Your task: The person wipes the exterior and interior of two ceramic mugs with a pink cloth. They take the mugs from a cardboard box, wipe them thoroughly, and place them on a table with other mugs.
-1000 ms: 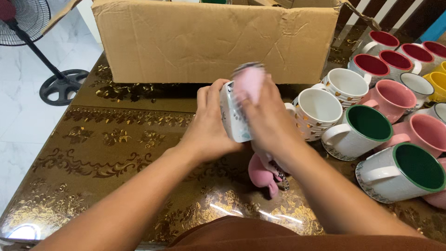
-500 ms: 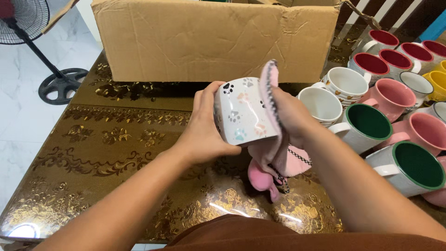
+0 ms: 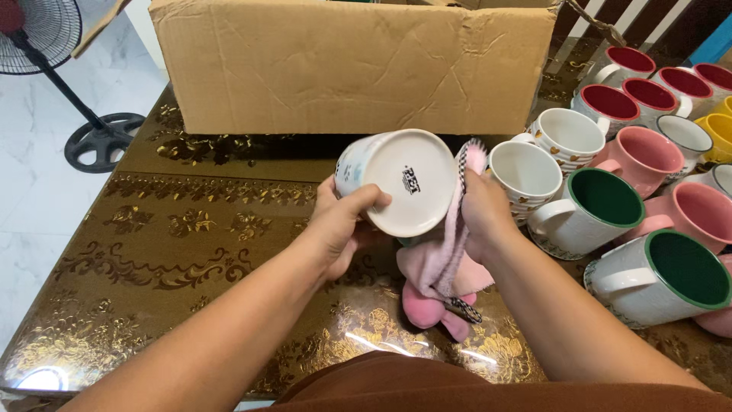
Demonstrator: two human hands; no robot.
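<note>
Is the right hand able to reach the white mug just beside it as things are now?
Probably yes: the white mug stands open just beside the right hand, nothing between them. But that hand holds the pink cloth, so its grip is occupied.

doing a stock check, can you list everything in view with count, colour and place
held mug: 1, white with small coloured prints, tipped so its base faces the camera, above the table centre
cloth: 1, pink with a checked edge, hanging beside the held mug
red-lined mugs: 4 showing, white outside, far right
pink mugs: at least 2, right side
green-lined mugs: 2, white outside, right side, near
white mugs with gold hearts: 2, right of centre
yellow mugs: 2, partly cut off at the right edge
cardboard box: 1, brown, open, back of table
table: 1, brown with gold pattern
fan: 1, black stand, floor, top left
left hand: grips the held mug
right hand: holds the cloth
</note>
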